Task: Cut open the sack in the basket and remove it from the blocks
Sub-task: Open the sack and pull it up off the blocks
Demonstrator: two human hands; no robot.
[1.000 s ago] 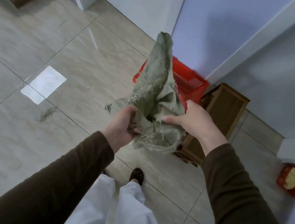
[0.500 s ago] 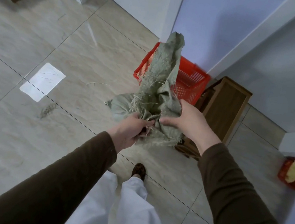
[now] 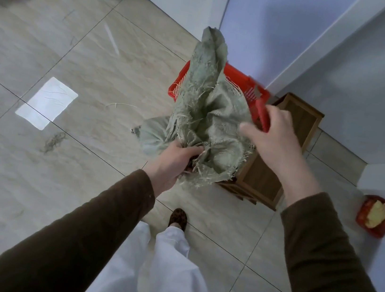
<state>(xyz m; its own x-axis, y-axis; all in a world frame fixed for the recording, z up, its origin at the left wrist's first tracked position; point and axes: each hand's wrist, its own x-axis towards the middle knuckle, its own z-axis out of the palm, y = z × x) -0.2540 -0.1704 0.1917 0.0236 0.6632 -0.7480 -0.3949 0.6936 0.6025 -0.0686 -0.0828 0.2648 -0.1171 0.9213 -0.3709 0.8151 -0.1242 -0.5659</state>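
Nearest, the left hand [image 3: 175,158] grips the bunched lower end of the sack [image 3: 203,112], fingers curled into the frayed cloth. The right hand [image 3: 274,135] has no hold on the sack; it clasps a red-handled cutter [image 3: 262,111], though blur makes the tool uncertain. The sack hangs limp and empty, lifted above the basket [image 3: 240,78] behind it. Cutting and removal appear done; blocks are not visible from here.
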